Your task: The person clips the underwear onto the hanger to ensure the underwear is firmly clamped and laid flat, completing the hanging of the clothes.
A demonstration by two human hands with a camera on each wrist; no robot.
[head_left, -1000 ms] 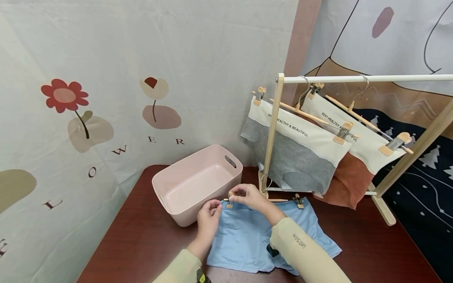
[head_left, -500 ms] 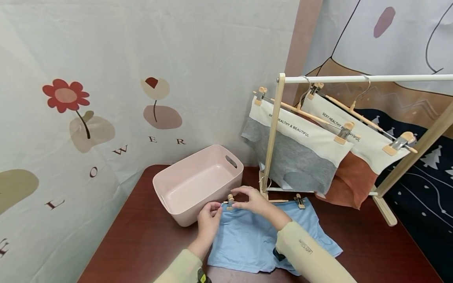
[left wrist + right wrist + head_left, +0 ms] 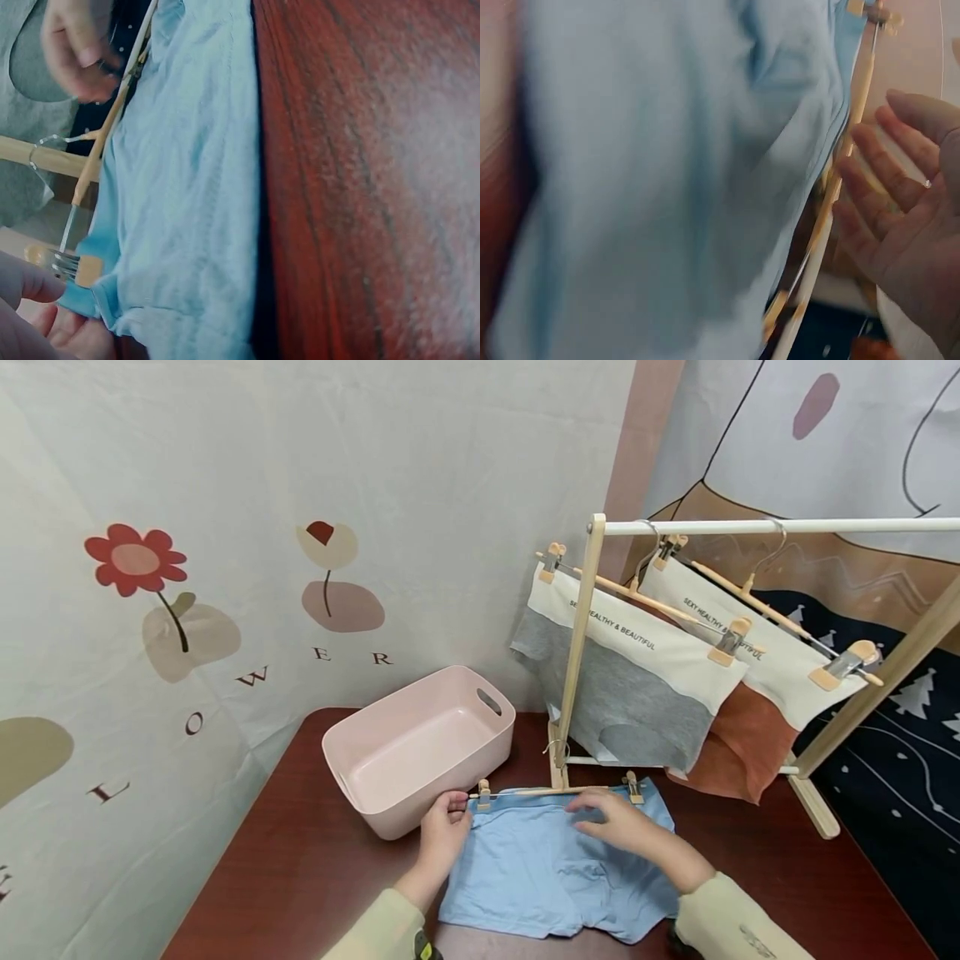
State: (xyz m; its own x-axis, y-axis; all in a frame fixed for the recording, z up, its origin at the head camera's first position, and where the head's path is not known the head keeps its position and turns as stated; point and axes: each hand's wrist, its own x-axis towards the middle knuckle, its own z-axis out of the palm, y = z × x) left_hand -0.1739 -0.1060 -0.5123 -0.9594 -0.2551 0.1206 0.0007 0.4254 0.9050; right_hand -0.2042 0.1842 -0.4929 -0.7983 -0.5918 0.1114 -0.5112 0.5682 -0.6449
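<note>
Blue shorts (image 3: 525, 860) lie on the table with their waistband clipped to a wooden hanger (image 3: 525, 792). One clip (image 3: 484, 794) sits at the left end of the waistband, another clip (image 3: 634, 788) at the right end. My left hand (image 3: 444, 828) pinches the left corner of the waistband, beside the left clip; its thumb (image 3: 34, 281) shows in the left wrist view. Above the middle of the shorts is my right hand (image 3: 622, 822), holding nothing. In the right wrist view its fingers (image 3: 889, 169) are spread, near the hanger bar.
A pink bin (image 3: 420, 752) stands behind my left hand. At the back right, a wood and white rack (image 3: 577, 643) bears grey-and-white underpants (image 3: 637, 693) and rust-and-white underpants (image 3: 757, 727) on clip hangers. The table (image 3: 300, 860) is dark reddish wood.
My right hand has let go of the left clip and moved right across the shorts. The left hand has stayed at the waistband corner.
</note>
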